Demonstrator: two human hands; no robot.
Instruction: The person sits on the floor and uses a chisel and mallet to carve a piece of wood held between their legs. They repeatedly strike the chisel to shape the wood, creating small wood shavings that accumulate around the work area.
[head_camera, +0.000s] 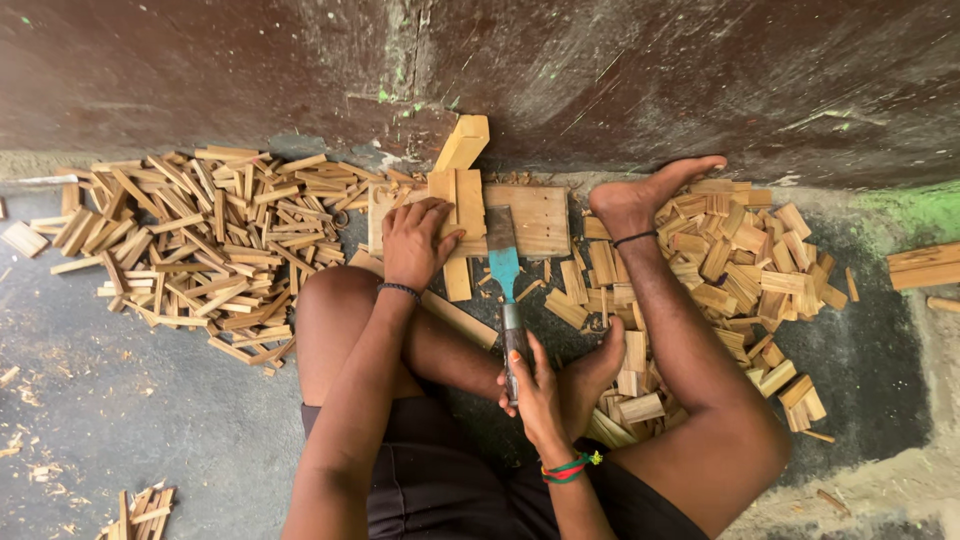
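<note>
**Splitting Wood on a Board by the Wall**

Stretching across the top is a dark, stained wall (650, 70), and below it lies a grey concrete floor (150, 420). A wide heap of cut wooden strips (200, 245) spreads on the left, and a second heap of short wooden blocks (740, 260) lies on the right, around the person's raised foot (640, 195). Between the heaps, against the wall, sits a flat wooden board (535, 215). On the board stands an upright wooden piece (458, 205), and the left hand (415, 245) lies over it, fingers curled down onto the wood. The right hand (530, 385) is clenched around the handle of a cleaver (503, 265), whose teal blade rests on the board just beside the wooden piece.
</note>
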